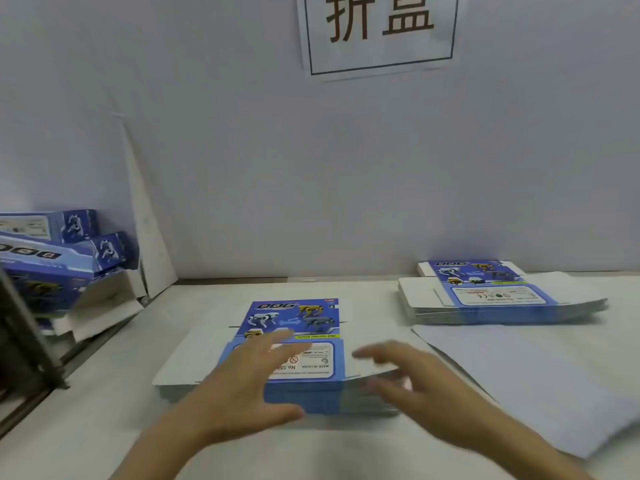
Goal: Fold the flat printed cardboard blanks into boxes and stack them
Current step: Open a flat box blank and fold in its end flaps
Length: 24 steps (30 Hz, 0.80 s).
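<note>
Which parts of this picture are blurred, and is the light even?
Head view: the right hand is smeared by motion, the left hand less so; the print on the near stack of blanks is readable; the light is soft and even.

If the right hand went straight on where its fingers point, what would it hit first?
The right hand would probably meet the top of the near stack of blanks first; blur leaves height unclear.
</note>
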Tool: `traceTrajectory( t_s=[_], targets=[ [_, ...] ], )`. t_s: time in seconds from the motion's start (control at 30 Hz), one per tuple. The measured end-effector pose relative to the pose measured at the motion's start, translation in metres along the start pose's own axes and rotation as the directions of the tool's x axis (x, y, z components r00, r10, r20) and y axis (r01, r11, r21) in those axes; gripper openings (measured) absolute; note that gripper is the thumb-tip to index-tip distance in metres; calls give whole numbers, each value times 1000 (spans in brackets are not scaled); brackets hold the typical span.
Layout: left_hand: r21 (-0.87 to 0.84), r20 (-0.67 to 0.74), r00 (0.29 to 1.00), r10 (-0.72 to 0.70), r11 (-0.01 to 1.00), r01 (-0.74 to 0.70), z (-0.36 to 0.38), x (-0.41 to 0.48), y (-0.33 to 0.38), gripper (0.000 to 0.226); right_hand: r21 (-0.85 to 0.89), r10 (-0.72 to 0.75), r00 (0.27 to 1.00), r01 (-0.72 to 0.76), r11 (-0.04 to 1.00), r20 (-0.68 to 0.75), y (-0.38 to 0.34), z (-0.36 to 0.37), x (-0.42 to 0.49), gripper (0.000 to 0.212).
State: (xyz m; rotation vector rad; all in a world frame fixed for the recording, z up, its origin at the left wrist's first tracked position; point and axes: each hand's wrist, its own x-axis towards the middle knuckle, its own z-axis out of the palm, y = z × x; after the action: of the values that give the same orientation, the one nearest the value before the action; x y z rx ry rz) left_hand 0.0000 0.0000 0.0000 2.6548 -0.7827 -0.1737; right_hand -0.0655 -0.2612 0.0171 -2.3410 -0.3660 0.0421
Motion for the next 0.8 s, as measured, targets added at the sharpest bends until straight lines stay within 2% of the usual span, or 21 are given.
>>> traceTrajectory(
  t_s=[0.1,0.17,0.23,0.33,0.43,0.5,0.63,0.7,0.8],
  targets=[
    [161,85,984,-157,977,141,12,31,-10,93,-259,47,992,-78,963,-121,11,11,49,44],
    [201,46,984,-170,967,158,20,44,-15,92,-431,131,985,-167,886,-112,16,19,76,47],
    [223,20,988,-154,964,145,29,50,-25,90,-499,231,967,-255,829,-110,27,25,95,46],
    [209,33,990,-137,970,127,31,52,-33,85,-486,350,926,-373,790,-140,40,29,117,50],
    [244,35,996,-79,967,68,32,49,-36,88,-377,392,904,-428,822,-171,54,33,126,58],
    [307,-12,1000,-20,951,23,35,48,-40,86,-316,388,904,-426,848,-180,60,32,130,59],
    [362,-74,997,10,932,17,38,61,-38,89,-364,355,916,-400,841,-187,64,21,143,60],
    [346,-39,999,-8,938,21,34,70,-36,95,-379,366,917,-399,835,-160,66,17,148,61],
    [364,30,999,36,930,-44,36,69,-34,116,-404,345,926,-377,833,-152,75,19,148,58]
  ],
)
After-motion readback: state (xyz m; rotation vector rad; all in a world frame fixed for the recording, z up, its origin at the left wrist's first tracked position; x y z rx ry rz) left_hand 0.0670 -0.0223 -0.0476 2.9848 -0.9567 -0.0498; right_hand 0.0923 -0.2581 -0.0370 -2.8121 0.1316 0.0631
